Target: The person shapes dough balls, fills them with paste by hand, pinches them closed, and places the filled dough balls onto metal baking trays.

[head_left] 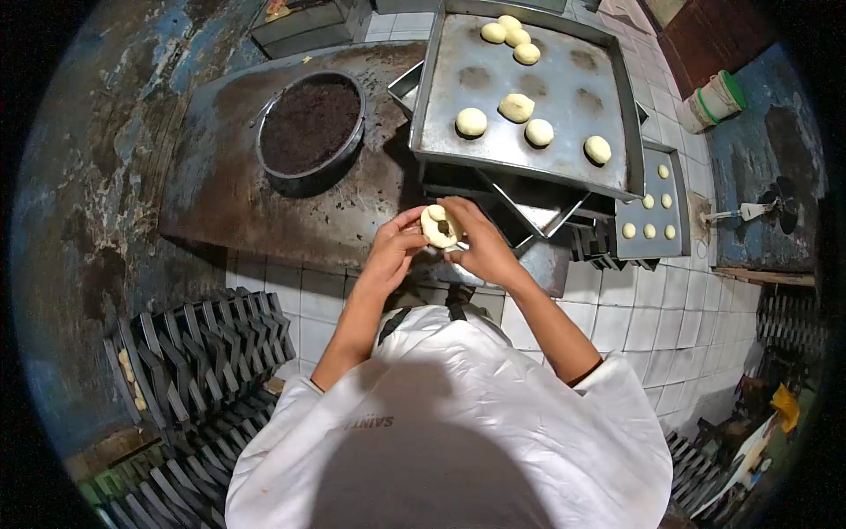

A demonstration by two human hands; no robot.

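Between my two hands is a round piece of pale dough (434, 231) with dark filling showing in its middle. My left hand (393, 246) has its fingers bent round the dough's left side. On the right side, my right hand (480, 244) touches the dough with its fingers and thumb curled round the edge. Beyond them to the left, a round metal bowl (359, 139) holds dark crumbly filling (313, 123). A large metal tray (555, 97) at the upper right carries several pale dough balls (538, 132), some bunched at its far end.
The bowl stands on a worn table (220, 176). More trays are stacked under the large one. To the right sits a lower tray (652, 242) with several dough balls. Racks of dark metal pans (203, 353) stand at the left. A white bucket (721, 95) is at the upper right.
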